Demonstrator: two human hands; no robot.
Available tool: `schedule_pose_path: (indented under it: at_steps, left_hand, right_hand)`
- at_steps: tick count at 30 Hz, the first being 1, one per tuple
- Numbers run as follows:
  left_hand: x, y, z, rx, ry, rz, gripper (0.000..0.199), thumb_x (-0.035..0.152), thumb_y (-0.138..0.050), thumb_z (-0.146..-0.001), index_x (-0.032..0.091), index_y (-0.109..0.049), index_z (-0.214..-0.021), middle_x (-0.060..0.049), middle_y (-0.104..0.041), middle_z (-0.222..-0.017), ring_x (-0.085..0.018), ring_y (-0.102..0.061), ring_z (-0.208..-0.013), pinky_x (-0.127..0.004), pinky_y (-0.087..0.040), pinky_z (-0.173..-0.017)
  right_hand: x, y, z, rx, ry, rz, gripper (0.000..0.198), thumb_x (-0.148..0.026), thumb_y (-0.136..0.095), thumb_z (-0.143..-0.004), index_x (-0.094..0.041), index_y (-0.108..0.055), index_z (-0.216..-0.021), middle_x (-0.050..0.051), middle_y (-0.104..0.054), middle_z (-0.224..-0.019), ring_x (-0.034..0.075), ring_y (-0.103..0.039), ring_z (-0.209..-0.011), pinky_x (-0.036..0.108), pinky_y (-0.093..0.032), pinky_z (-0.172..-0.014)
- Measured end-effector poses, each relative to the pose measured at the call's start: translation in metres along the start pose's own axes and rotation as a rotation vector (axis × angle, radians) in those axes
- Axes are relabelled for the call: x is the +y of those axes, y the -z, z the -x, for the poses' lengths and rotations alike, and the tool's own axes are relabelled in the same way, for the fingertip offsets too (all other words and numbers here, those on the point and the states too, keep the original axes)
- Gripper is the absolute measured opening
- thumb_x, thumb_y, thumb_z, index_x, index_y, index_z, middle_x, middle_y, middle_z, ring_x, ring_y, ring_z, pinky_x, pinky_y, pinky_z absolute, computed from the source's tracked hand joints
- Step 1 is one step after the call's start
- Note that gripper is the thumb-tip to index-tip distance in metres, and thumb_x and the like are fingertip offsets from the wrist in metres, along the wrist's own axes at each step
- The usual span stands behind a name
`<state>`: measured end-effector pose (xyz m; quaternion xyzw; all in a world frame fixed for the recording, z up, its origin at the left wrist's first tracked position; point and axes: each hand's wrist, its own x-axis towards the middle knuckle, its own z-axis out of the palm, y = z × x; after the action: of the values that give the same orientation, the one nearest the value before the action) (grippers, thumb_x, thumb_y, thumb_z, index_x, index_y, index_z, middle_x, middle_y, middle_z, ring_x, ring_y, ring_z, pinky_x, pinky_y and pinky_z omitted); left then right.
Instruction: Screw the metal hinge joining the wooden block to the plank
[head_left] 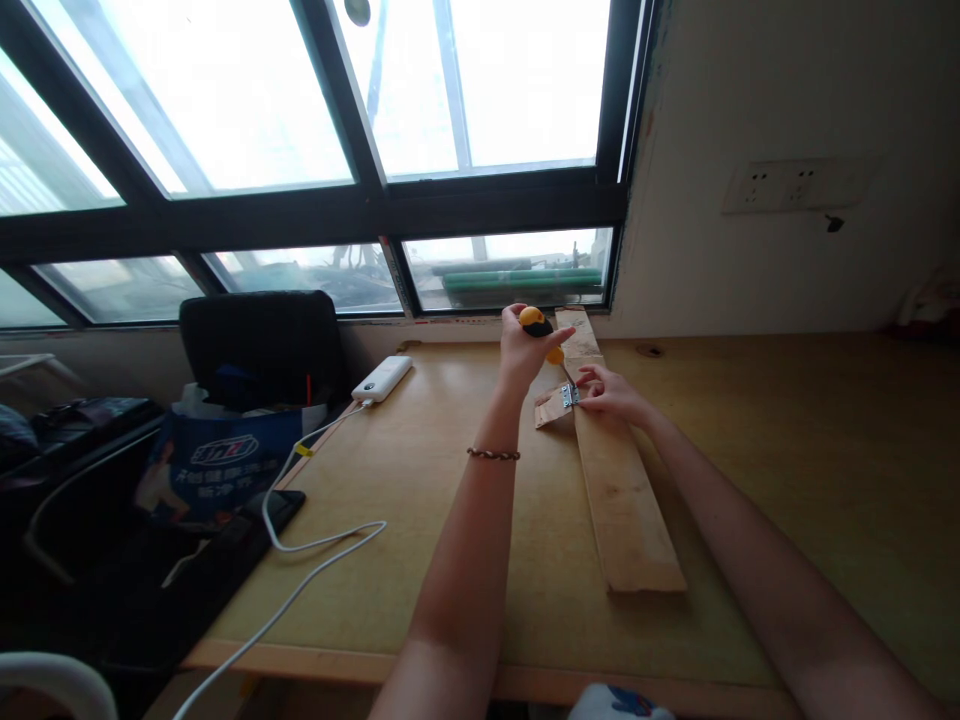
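Note:
My left hand point(519, 352) is wrapped round the yellow and black handle of a screwdriver point(535, 322). The screwdriver's shaft slants down to a metal hinge point(568, 396). That hinge lies where a small piece of wood point(552, 408) meets the left edge of a long wooden plank point(628, 505). My right hand point(611, 393) rests over the plank from the right, its fingertips closed at the hinge. Whether a screw sits under the screwdriver's tip is too small to tell.
A white power bank point(382, 378) with a white cable point(330, 538) lies on the table's point(450, 560) left side. Beyond that edge stand a black chair point(262, 340) and a blue bag point(210, 465). Windows and a wall with sockets point(799, 187) bound the far side.

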<state>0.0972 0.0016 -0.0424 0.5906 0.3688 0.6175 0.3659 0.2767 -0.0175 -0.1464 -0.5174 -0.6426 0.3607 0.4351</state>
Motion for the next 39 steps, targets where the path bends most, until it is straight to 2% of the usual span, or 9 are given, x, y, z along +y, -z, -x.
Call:
schedule_pose_path:
  at_steps: [6, 11, 17, 24, 29, 31, 33, 37, 39]
  left_hand:
    - [0.005, 0.0, 0.001, -0.05, 0.03, 0.096, 0.07, 0.023, -0.079, -0.049, 0.018, -0.039, -0.107, 0.001, -0.057, -0.077, -0.013, -0.059, -0.072, -0.028, -0.048, -0.07]
    - [0.009, -0.002, 0.003, -0.174, 0.014, 0.281, 0.059, 0.014, -0.071, -0.057, 0.019, -0.038, -0.106, -0.003, -0.063, -0.087, -0.017, -0.063, -0.084, -0.033, -0.049, -0.078]
    - [0.015, -0.006, 0.006, -0.201, -0.037, 0.282, 0.043, 0.014, -0.066, -0.064, 0.019, -0.042, -0.099, -0.005, -0.063, -0.095, -0.016, -0.063, -0.088, -0.031, -0.05, -0.078]
    - [0.052, 0.004, 0.014, -0.168, -0.154, 0.228, 0.044, 0.017, -0.065, -0.069, 0.024, -0.046, -0.107, -0.005, -0.06, -0.102, -0.02, -0.059, -0.102, -0.032, -0.05, -0.081]
    - [0.074, -0.005, 0.049, -0.13, -0.291, 0.163, 0.046, 0.018, -0.066, -0.07, 0.028, -0.046, -0.111, -0.005, -0.058, -0.107, -0.022, -0.054, -0.111, -0.035, -0.048, -0.087]
    - [0.068, -0.008, 0.072, -0.213, -0.39, 0.062, 0.039, 0.02, -0.062, -0.074, 0.027, -0.049, -0.11, -0.007, -0.058, -0.11, -0.022, -0.052, -0.113, -0.039, -0.046, -0.092]
    - [0.054, -0.007, 0.095, -0.397, -0.586, -0.054, 0.028, 0.018, -0.056, -0.079, 0.025, -0.053, -0.105, -0.008, -0.058, -0.114, -0.023, -0.05, -0.117, -0.043, -0.04, -0.099]
    - [0.013, 0.009, 0.132, -0.751, -0.993, -0.29, 0.024, 0.012, -0.053, -0.08, 0.026, -0.058, -0.098, -0.006, -0.059, -0.119, -0.02, -0.046, -0.121, -0.048, -0.027, -0.108]
    - [-0.005, 0.018, 0.145, -0.784, -1.144, -0.38, 0.021, 0.013, -0.056, -0.078, 0.027, -0.059, -0.093, -0.002, -0.059, -0.12, -0.019, -0.045, -0.122, -0.05, -0.021, -0.11]
  right_hand:
    - [0.001, 0.0, -0.001, 0.006, 0.003, -0.002, 0.057, -0.013, -0.07, -0.06, -0.017, -0.046, -0.112, 0.007, -0.059, -0.1, 0.004, -0.05, -0.052, 0.017, -0.046, -0.046]
    - [0.0, 0.0, 0.0, 0.024, 0.021, 0.03, 0.056, -0.013, -0.069, -0.06, -0.015, -0.047, -0.112, 0.007, -0.059, -0.101, 0.004, -0.049, -0.052, 0.017, -0.045, -0.045]
    - [0.0, -0.001, 0.0, 0.02, 0.03, 0.055, 0.056, -0.012, -0.066, -0.061, -0.013, -0.047, -0.113, 0.009, -0.059, -0.103, 0.004, -0.05, -0.051, 0.017, -0.044, -0.044]
    - [0.003, -0.002, -0.002, 0.029, 0.052, 0.004, 0.055, -0.012, -0.068, -0.058, -0.016, -0.051, -0.11, 0.006, -0.06, -0.1, 0.003, -0.048, -0.052, 0.016, -0.042, -0.046]
    - [-0.007, 0.007, 0.008, 0.086, 0.079, -0.171, 0.05, -0.023, -0.068, -0.06, -0.019, -0.053, -0.108, 0.006, -0.058, -0.107, 0.004, -0.047, -0.053, 0.018, -0.043, -0.047]
    - [-0.015, 0.009, 0.021, 0.224, 0.06, -0.25, 0.037, -0.031, -0.065, -0.066, -0.017, -0.056, -0.099, 0.005, -0.061, -0.098, 0.006, -0.049, -0.053, 0.02, -0.045, -0.048]
    - [-0.026, 0.007, 0.043, 0.319, 0.042, -0.36, 0.029, -0.039, -0.059, -0.072, -0.017, -0.058, -0.09, 0.005, -0.063, -0.089, 0.01, -0.055, -0.059, 0.024, -0.049, -0.054]
    - [-0.05, -0.009, 0.104, 0.054, -0.098, -0.646, 0.041, -0.053, -0.046, -0.082, -0.016, -0.061, -0.091, 0.01, -0.066, -0.092, 0.019, -0.063, -0.082, 0.032, -0.052, -0.074]
    - [-0.055, -0.02, 0.131, -0.084, -0.162, -0.673, 0.038, -0.051, -0.054, -0.078, -0.017, -0.063, -0.093, 0.01, -0.066, -0.095, 0.022, -0.063, -0.088, 0.034, -0.051, -0.079]
